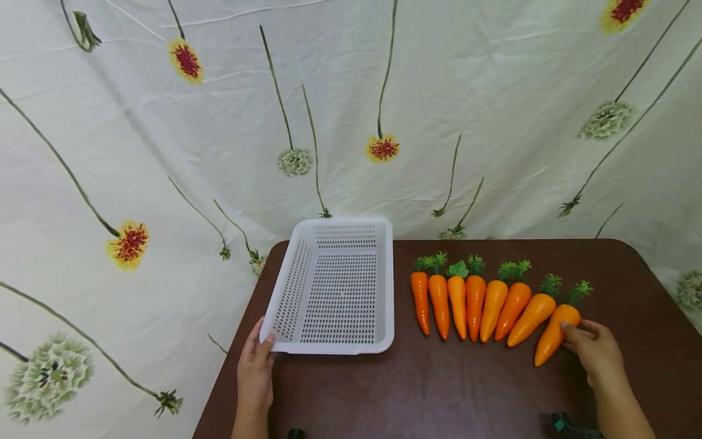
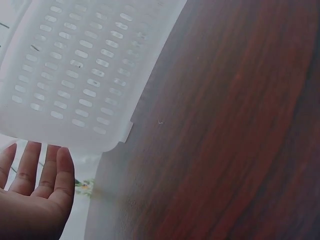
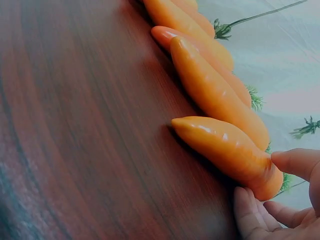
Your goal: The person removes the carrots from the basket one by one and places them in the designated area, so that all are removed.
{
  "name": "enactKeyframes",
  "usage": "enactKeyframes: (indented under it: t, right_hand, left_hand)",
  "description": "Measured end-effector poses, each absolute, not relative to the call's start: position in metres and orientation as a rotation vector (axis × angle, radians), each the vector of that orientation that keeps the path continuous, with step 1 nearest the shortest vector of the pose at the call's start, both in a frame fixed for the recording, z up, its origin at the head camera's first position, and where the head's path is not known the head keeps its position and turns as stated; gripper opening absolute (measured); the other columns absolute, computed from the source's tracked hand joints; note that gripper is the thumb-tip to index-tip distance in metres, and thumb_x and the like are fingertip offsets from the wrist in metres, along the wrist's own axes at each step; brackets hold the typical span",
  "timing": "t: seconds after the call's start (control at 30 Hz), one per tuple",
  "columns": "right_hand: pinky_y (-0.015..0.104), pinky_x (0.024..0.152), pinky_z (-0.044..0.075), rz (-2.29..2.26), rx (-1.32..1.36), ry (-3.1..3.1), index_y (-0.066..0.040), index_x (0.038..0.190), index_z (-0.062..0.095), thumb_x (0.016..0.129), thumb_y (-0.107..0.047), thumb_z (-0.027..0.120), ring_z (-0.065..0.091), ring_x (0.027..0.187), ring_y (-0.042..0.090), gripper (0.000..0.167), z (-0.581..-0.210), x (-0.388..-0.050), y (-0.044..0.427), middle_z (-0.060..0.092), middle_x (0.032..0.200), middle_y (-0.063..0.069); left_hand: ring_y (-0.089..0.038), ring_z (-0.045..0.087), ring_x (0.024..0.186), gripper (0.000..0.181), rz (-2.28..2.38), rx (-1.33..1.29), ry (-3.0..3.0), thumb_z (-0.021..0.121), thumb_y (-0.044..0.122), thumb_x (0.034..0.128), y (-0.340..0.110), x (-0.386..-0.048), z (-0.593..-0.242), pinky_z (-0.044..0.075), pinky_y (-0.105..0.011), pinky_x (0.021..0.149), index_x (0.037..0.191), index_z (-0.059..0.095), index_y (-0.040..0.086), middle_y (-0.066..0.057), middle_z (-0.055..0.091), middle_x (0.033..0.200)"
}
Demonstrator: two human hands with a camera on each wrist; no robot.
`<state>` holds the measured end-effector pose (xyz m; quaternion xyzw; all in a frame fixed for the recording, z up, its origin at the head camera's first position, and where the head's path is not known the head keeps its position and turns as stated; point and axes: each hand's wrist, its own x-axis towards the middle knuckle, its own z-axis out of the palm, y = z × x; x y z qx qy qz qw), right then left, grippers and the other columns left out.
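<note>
A white plastic basket with slotted walls and bottom stands at the table's left side. My left hand holds its near left corner, thumb over the rim and fingers outside; in the left wrist view the fingertips of that hand meet the basket's edge. To the right of the basket, several orange carrots with green tops lie in a fanned row. At the row's right end, my right hand pinches the last carrot near its thick end. The right wrist view has the thumb touching this carrot, with fingers along its other side.
The dark brown table has rounded corners at the back. Behind it hangs a white cloth printed with flowers. Black objects, one a strap-like piece, show at the near edge of the head view.
</note>
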<state>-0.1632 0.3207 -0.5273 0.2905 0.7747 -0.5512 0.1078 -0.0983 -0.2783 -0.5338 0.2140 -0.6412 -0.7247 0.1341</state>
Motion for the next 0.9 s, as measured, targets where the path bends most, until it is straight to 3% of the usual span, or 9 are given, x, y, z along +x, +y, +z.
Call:
enactKeyframes:
  t: [0.1,0.2,0.4,0.53,0.63,0.73,0.9]
  right_hand:
    - [0.039,0.09,0.055,-1.603,0.852,2.3,0.008,0.158,0.003,0.102,-0.046,0.049,0.057,0.066,-0.011,0.091,-0.526,-0.163,0.321,0.035,0.149,0.037]
    - [0.024,0.07,0.056,-1.596,0.849,2.306,0.009,0.158,0.003,0.102,-0.045,0.049,0.057,0.066,-0.011,0.091,-0.525,-0.163,0.321,0.035,0.149,0.037]
    - [0.023,0.068,0.057,-1.63,0.862,2.294,0.009,0.158,0.003,0.102,-0.044,0.05,0.055,0.066,-0.011,0.09,-0.524,-0.162,0.321,0.032,0.15,0.038]
    - [0.022,0.066,0.056,-1.646,0.904,2.311,0.008,0.158,0.008,0.102,-0.042,0.051,0.055,0.066,-0.009,0.087,-0.522,-0.161,0.322,0.038,0.143,0.034]
    - [0.02,0.065,0.054,-1.666,0.952,2.332,0.005,0.159,0.014,0.102,-0.04,0.052,0.054,0.068,-0.006,0.082,-0.518,-0.16,0.322,0.047,0.13,0.024]
    - [0.018,0.066,0.052,-1.685,0.979,2.355,-0.003,0.159,0.022,0.102,-0.04,0.052,0.055,0.071,-0.004,0.075,-0.514,-0.158,0.321,0.053,0.112,0.0]
    - [0.016,0.068,0.049,-1.709,0.837,2.471,-0.017,0.149,0.043,0.103,-0.045,0.05,0.057,0.078,-0.004,0.054,-0.504,-0.153,0.319,0.05,0.096,-0.027]
  left_hand:
    - [-0.003,0.063,0.12,0.055,-2.092,0.615,-1.861,0.059,0.029,0.1032,-0.279,-0.098,-0.534,0.052,-0.016,0.093,0.154,0.043,0.016,0.006,0.057,0.14]
    - [-0.001,0.063,0.119,0.056,-2.086,0.612,-1.867,0.059,0.029,0.1032,-0.279,-0.097,-0.533,0.052,-0.016,0.093,0.154,0.042,0.013,0.006,0.058,0.138]
    - [0.001,0.063,0.115,0.056,-2.075,0.654,-1.87,0.058,0.031,0.103,-0.28,-0.098,-0.528,0.052,-0.015,0.092,0.154,0.042,0.014,0.01,0.06,0.134]
    - [0.002,0.063,0.113,0.054,-1.982,0.7,-1.888,0.06,0.034,0.1016,-0.281,-0.099,-0.523,0.05,-0.012,0.09,0.151,0.046,0.018,0.008,0.061,0.132]
    - [0.001,0.062,0.114,0.051,-1.909,0.729,-1.891,0.061,0.035,0.1013,-0.282,-0.1,-0.517,0.049,-0.011,0.089,0.149,0.05,0.019,-0.001,0.061,0.137]
    - [-0.002,0.059,0.119,0.049,-1.845,0.741,-1.913,0.06,0.034,0.102,-0.286,-0.101,-0.51,0.049,-0.01,0.091,0.148,0.051,0.018,-0.007,0.058,0.143]
    - [-0.002,0.055,0.117,0.048,-1.709,0.782,-1.96,0.059,0.037,0.102,-0.29,-0.103,-0.493,0.045,-0.008,0.09,0.145,0.055,0.016,0.002,0.06,0.136]
